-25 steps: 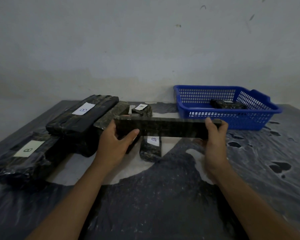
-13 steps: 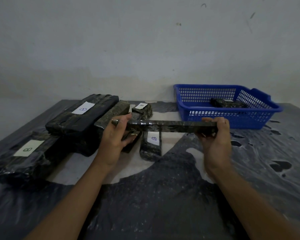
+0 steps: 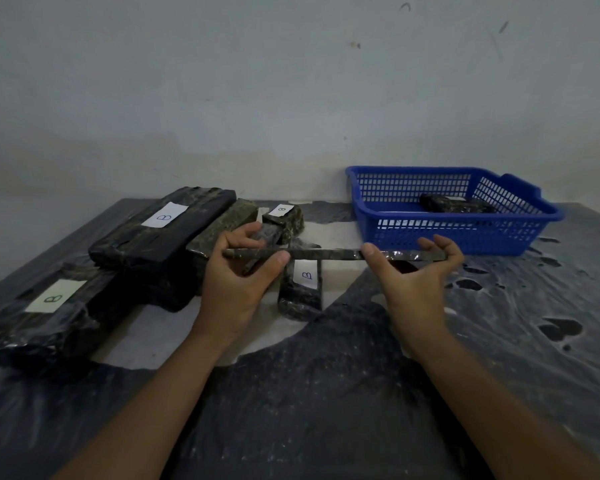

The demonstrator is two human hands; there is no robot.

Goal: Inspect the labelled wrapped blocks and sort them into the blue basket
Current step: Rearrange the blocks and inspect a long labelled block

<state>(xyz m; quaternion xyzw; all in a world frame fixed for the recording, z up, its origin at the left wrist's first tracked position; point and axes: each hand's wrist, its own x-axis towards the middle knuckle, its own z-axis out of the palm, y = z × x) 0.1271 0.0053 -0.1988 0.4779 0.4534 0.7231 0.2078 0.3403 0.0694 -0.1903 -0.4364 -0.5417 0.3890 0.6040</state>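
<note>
A long, thin, dark wrapped slab [image 3: 326,253] is held level above the table, seen edge-on. My left hand [image 3: 237,278] grips its left end and my right hand [image 3: 412,271] grips its right end. Beneath it lies a small wrapped block [image 3: 302,289] with a white label marked B. Another small labelled block [image 3: 284,216] sits further back. The blue basket [image 3: 464,233] stands at the back right, just beyond the slab's right end, with one dark wrapped block [image 3: 454,204] inside.
Large wrapped blocks lie at the left: one labelled B [image 3: 163,226], another labelled B [image 3: 45,313] near the table's left edge, and an unlabelled-looking one [image 3: 225,223] between. Wrinkled dark plastic sheet [image 3: 326,393] covers the table. A wall rises right behind.
The slab has turned from showing its broad face to lying flat, edge toward me. Both hands shifted grip with it and stayed near the same place.
</note>
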